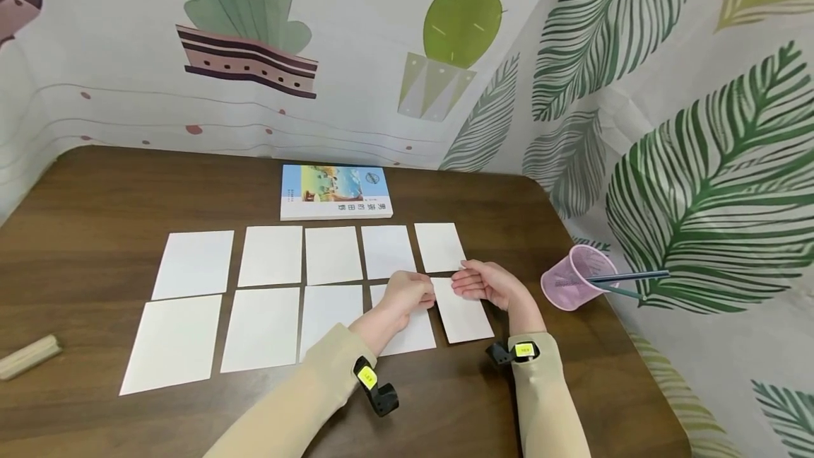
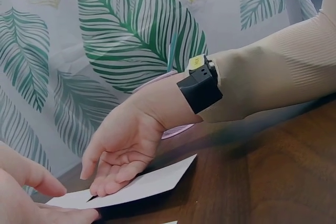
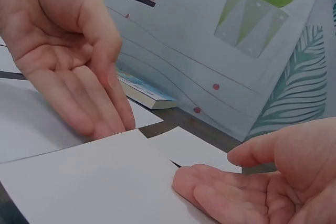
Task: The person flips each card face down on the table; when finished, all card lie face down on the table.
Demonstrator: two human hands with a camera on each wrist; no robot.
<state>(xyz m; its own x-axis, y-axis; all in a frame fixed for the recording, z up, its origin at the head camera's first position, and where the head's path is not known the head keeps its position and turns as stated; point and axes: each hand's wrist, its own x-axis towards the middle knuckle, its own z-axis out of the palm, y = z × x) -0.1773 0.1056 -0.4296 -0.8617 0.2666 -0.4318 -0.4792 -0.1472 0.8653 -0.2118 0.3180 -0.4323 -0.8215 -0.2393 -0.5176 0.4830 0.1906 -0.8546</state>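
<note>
Several white cards lie in two rows on the brown table (image 1: 95, 189). Both hands meet at the rightmost card of the near row (image 1: 463, 316), which lies slightly askew. My left hand (image 1: 427, 295) touches that card's left edge with straight fingers (image 3: 110, 114). My right hand (image 1: 459, 281) rests its relaxed fingers (image 2: 113, 179) on the card's far end, palm turned inward. Neither hand curls round the card (image 3: 94, 177). The card lies flat and partly overlaps its left neighbour (image 1: 407, 331). Both wrists wear black cameras with yellow tags.
A book (image 1: 335, 191) lies behind the far row. A pink mesh pen holder (image 1: 575, 278) lies tipped at the table's right edge, with pens (image 1: 629, 276) sticking out. A wooden block (image 1: 28, 357) sits at the left edge. Patterned curtains close in the back and right.
</note>
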